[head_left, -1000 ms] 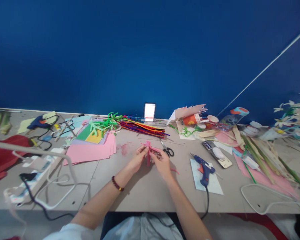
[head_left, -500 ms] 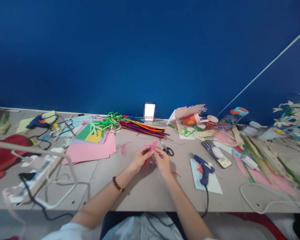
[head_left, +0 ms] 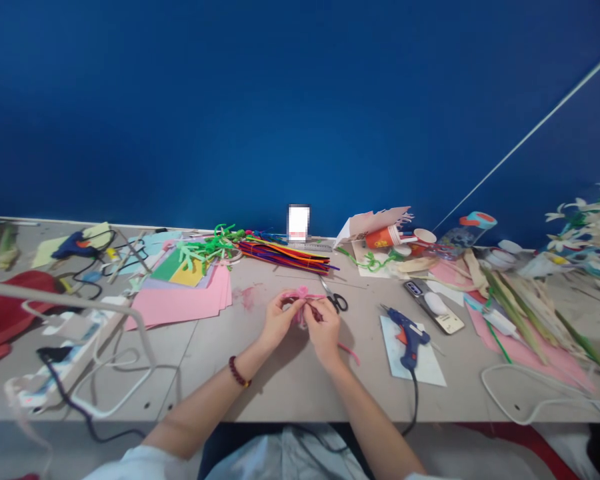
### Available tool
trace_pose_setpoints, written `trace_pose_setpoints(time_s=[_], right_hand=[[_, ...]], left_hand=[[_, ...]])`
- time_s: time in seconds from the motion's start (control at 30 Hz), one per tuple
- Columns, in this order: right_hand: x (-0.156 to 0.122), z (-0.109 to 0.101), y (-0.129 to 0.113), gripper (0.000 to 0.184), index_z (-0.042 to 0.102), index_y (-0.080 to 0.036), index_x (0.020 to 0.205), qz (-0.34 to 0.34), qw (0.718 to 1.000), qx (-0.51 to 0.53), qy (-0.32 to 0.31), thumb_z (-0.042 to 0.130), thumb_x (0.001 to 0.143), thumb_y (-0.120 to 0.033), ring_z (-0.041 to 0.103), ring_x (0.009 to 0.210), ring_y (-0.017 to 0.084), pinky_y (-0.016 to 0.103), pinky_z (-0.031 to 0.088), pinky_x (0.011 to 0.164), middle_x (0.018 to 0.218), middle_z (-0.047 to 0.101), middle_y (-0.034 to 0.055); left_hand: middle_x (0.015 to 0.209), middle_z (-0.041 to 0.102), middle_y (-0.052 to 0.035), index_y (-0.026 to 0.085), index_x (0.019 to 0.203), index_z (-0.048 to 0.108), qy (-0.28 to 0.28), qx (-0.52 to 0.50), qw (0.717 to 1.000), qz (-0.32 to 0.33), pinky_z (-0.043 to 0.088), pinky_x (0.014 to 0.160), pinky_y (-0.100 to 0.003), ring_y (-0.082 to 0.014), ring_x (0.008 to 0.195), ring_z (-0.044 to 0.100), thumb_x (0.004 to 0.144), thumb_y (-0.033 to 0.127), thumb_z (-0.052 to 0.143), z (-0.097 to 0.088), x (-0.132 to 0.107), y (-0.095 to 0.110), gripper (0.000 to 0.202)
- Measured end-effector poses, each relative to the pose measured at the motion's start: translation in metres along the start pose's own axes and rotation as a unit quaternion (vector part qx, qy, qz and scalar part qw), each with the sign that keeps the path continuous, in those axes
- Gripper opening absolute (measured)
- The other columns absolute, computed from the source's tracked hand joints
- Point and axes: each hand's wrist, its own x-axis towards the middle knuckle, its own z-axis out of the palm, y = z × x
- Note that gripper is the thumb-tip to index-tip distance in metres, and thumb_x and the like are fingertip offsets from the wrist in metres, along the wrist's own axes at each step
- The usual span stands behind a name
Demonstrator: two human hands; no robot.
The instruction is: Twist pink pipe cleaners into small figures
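Far left on the grey surface [head_left: 290, 393]: a red cloth [head_left: 10, 310], a dark glue gun [head_left: 75, 245] and a looping white cable [head_left: 115, 373]. Next, a stack of coloured paper [head_left: 185, 303], pink sheet lowest, with green pipe cleaners [head_left: 207, 247] on its far edge and a multicoloured pipe-cleaner bundle [head_left: 285, 257] just beyond. At centre, left hand [head_left: 277, 321], beaded bracelet [head_left: 239, 372] on the wrist, grip pinched on the pink pipe-cleaner piece [head_left: 300, 298]. Right hand [head_left: 324, 330] close against it, grip likewise clenched on the same piece, held just above the surface between both sets of fingertips. A loose pink strand [head_left: 349, 351] beside the right wrist. Just right, black-handled scissors [head_left: 336, 301], then a blue glue gun [head_left: 406, 331] lying on a white sheet [head_left: 430, 372], a phone [head_left: 433, 307], and dried stalks [head_left: 525, 313] at far right.
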Motion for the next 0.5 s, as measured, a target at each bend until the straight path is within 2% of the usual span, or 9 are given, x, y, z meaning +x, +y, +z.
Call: trace_pose_setpoints(time_s=[0.1, 0.2, 0.37, 0.5], right_hand=[[-0.0012, 0.0013, -0.0025, 0.014, 0.068, -0.018, 0.079, -0.010, 1.000, -0.008, 0.014, 0.055, 0.080, -0.023, 0.057, 0.070, 0.015, 0.027, 0.048, 0.064, 0.078, 0.061, 0.0045], [-0.0001, 0.0019, 0.0000, 0.013, 0.067, -0.018, 0.081, 0.001, 1.000, 0.003, 0.000, 0.056, 0.080, -0.024, 0.060, 0.077, 0.017, 0.030, 0.049, 0.072, 0.081, 0.064, 0.0050], [0.0013, -0.0004, 0.0031, 0.017, 0.068, -0.018, 0.086, -0.015, 0.999, -0.014, -0.045, 0.053, 0.082, -0.025, 0.060, 0.070, 0.016, 0.029, 0.049, 0.066, 0.078, 0.066, 0.0049], [0.0017, -0.0036, 0.0035, 0.019, 0.067, -0.020, 0.085, -0.049, 0.996, -0.060, -0.046, 0.049, 0.084, -0.024, 0.059, 0.072, 0.017, 0.028, 0.048, 0.066, 0.079, 0.065, 0.0050]], left_hand=[[0.079, 0.066, -0.0027, 0.017, 0.075, 0.067, -0.004, -0.012, 1.000, 0.002, 0.045, 0.077, -0.025, -0.0143, 0.077, 0.058, 0.062, 0.022, 0.075, -0.0003, 0.0006, 0.0001, 0.016], [0.076, 0.066, -0.0020, 0.017, 0.076, 0.067, -0.007, -0.030, 0.999, -0.031, 0.045, 0.073, -0.024, -0.0132, 0.072, 0.058, 0.062, 0.026, 0.075, -0.0002, 0.0012, 0.0010, 0.019], [0.069, 0.062, 0.0003, 0.016, 0.071, 0.064, -0.008, -0.056, 0.996, -0.075, 0.044, 0.066, -0.021, -0.0104, 0.065, 0.054, 0.064, 0.031, 0.075, -0.0002, 0.0026, 0.0037, 0.020], [0.067, 0.061, 0.0005, 0.015, 0.071, 0.064, -0.029, -0.055, 0.995, -0.081, 0.043, 0.065, -0.020, -0.0101, 0.064, 0.052, 0.066, 0.034, 0.073, 0.0000, 0.0036, 0.0007, 0.022]])
